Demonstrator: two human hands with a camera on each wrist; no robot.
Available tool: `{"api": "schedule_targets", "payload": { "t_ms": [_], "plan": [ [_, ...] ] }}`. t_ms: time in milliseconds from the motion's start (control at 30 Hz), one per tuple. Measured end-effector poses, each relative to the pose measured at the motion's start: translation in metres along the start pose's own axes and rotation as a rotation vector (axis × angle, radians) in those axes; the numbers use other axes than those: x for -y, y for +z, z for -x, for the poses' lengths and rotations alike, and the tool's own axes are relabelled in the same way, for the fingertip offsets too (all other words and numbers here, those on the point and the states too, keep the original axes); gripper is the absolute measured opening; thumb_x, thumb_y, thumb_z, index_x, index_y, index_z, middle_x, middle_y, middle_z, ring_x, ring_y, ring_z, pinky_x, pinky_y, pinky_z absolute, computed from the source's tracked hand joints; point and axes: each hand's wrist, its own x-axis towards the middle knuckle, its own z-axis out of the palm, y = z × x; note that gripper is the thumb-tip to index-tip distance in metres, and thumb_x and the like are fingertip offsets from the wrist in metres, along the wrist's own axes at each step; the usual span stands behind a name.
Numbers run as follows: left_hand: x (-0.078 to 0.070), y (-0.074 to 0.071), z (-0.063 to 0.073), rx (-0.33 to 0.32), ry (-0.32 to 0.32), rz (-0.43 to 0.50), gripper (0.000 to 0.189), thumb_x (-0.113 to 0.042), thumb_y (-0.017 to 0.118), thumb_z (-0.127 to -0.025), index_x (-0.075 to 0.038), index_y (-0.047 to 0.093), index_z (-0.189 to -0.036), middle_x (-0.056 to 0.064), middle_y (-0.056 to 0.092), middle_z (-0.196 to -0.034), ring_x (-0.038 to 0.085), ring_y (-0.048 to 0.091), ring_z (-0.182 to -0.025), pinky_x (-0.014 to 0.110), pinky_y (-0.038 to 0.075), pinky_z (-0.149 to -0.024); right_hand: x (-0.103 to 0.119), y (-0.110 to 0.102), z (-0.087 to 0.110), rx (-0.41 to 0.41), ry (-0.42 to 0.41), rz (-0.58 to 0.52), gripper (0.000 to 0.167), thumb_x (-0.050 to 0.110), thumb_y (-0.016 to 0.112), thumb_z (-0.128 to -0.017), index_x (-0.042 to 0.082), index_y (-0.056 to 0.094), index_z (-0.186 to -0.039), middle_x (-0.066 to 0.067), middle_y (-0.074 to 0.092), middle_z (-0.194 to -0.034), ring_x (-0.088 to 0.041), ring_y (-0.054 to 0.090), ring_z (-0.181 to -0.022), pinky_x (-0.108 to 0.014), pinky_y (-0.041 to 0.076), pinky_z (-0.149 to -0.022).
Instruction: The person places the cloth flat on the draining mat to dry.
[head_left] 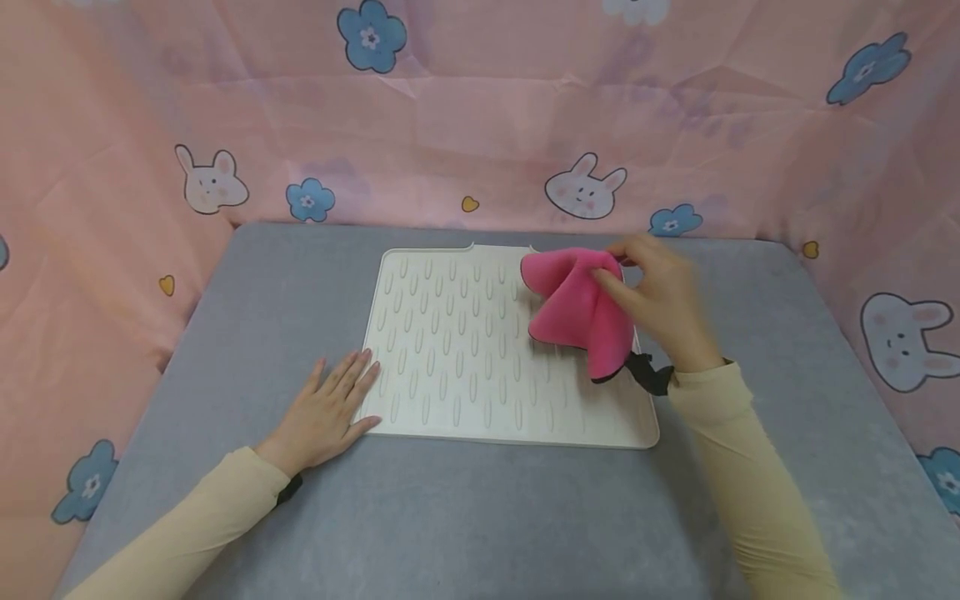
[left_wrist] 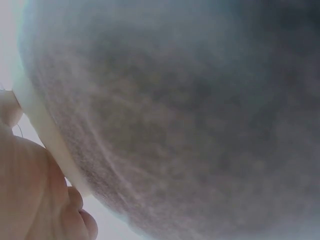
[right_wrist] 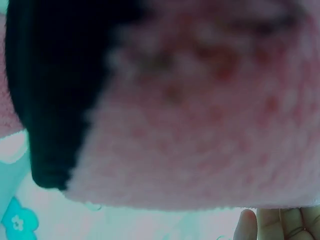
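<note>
A white mat [head_left: 450, 358] with raised oval ridges lies on the grey table. My left hand [head_left: 322, 417] rests with its fingers spread over the mat's left front corner. Above the mat's right side, my right hand [head_left: 660, 300] pinches a bright pink cloth [head_left: 573, 308] with dark edging between thumb and fingers. The cloth hangs in folds and hides part of the mat's back right. In the right wrist view the cloth [right_wrist: 200, 150] fills most of the picture, with a few fingers [right_wrist: 270, 225] at the bottom. The left wrist view shows part of the left hand [left_wrist: 35, 195] beside a blurred grey surface.
The grey table [head_left: 480, 517] extends around the mat on all sides. Pink curtain fabric [head_left: 465, 125] printed with rabbits, blue flowers and hearts stands behind the table and along both sides.
</note>
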Motion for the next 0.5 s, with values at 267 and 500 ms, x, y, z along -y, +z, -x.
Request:
{"api": "schedule_targets", "payload": {
  "t_ms": [267,500],
  "plan": [
    [0.002,0.002,-0.002,0.032,-0.009,-0.009,0.072,-0.046,0.05,-0.093,0.001,0.031,-0.145,0.018,0.025,-0.152,0.032,0.022,-0.14,0.056,0.015,-0.109,0.017,0.015,-0.014,-0.031,-0.069,-0.099,0.024,0.004,0.075,-0.079,-0.003,0.062,-0.097,-0.015,0.06,-0.092,-0.026,0.058,-0.087,-0.044,0.05,-0.079],
    [0.002,0.002,-0.001,0.043,-0.016,-0.002,0.072,-0.045,0.05,-0.094,0.001,0.031,-0.145,0.018,0.025,-0.152,0.032,0.022,-0.14,0.056,0.015,-0.109,0.034,0.021,-0.023,-0.06,-0.108,-0.183,0.025,0.003,0.076,-0.078,-0.004,0.064,-0.099,-0.015,0.061,-0.093,-0.023,0.058,-0.087,-0.04,0.051,-0.079]
  ]
}}
